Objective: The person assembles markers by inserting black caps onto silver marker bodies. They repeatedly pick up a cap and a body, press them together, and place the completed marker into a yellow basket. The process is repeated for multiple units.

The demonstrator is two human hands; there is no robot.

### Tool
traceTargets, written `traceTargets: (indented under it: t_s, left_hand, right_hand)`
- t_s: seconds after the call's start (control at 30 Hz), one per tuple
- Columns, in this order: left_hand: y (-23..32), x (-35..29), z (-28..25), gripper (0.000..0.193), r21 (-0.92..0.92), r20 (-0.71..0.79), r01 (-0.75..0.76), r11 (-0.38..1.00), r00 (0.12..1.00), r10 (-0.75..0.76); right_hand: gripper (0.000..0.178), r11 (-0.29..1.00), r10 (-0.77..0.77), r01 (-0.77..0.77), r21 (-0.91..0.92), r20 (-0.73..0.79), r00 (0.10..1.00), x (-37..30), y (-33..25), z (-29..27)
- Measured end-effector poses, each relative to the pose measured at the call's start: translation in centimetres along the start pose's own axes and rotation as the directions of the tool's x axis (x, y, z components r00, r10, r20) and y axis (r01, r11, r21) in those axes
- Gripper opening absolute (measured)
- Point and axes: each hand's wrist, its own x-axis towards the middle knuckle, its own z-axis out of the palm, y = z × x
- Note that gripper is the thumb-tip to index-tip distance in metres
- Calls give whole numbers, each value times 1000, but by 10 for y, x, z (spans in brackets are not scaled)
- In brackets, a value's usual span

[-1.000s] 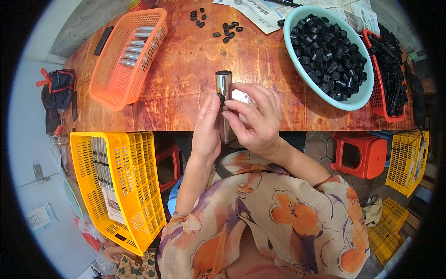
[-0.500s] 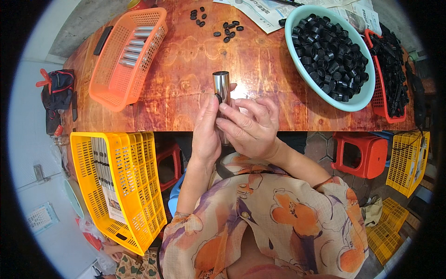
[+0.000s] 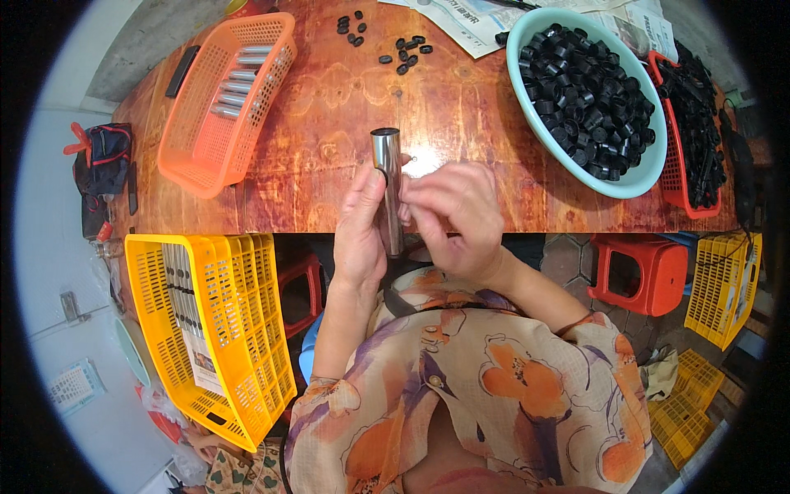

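Upright over the table's near edge stands a shiny metal tube point(image 3: 387, 193) with a dark round top end. My left hand point(image 3: 360, 218) is wrapped round it, thumb lying along its upper left side, where a small dark edge shows beside the thumb tip. Close against the tube's right side is my right hand point(image 3: 457, 212), its fingers bent and drawn together. Whatever lies between those fingertips is hidden. A pale blue-green basin point(image 3: 520, 82) heaped with short black caps point(image 3: 584, 107) stands at the far right.
An orange basket point(image 3: 193, 169) holding several metal tubes point(image 3: 239, 86) sits far left. Loose black pieces point(image 3: 403, 56) dot the wooden table point(image 3: 329, 115). A red basket point(image 3: 673, 165) of black parts is beyond the basin. Below left stands a yellow crate point(image 3: 247, 346); a red stool point(image 3: 642, 276) is right.
My right hand has drawn slightly right and its fingers have curled, baring more of the tube's lower part. The tube and my left hand have shifted a little to the left.
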Motion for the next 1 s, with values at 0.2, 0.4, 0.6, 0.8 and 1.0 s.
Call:
traceTargets:
  t_s: [0.2, 0.4, 0.6, 0.8, 1.0]
  left_hand:
    - [-6, -3, -1, 31, 125, 30, 207, 970, 977, -212]
    - [-14, -8, -8, 38, -269, 295, 514, 815, 849, -438]
    - [-12, 5, -14, 34, 68, 86, 371, 926, 923, -376]
    - [11, 29, -22, 30, 613, 50, 69, 787, 991, -125]
    - [23, 19, -26, 33, 574, 83, 276, 771, 917, -390]
  right_hand:
    - [19, 811, 443, -466, 355, 148, 884, 18, 9, 4]
    - [17, 691, 457, -591, 416, 382, 803, 21, 29, -4]
    - [24, 782, 506, -575, 239, 295, 810, 20, 29, -1]
    - [42, 961, 256, -276, 32, 281, 925, 23, 49, -3]
    - [34, 981, -45, -74, 179, 580, 814, 50, 59, -23]
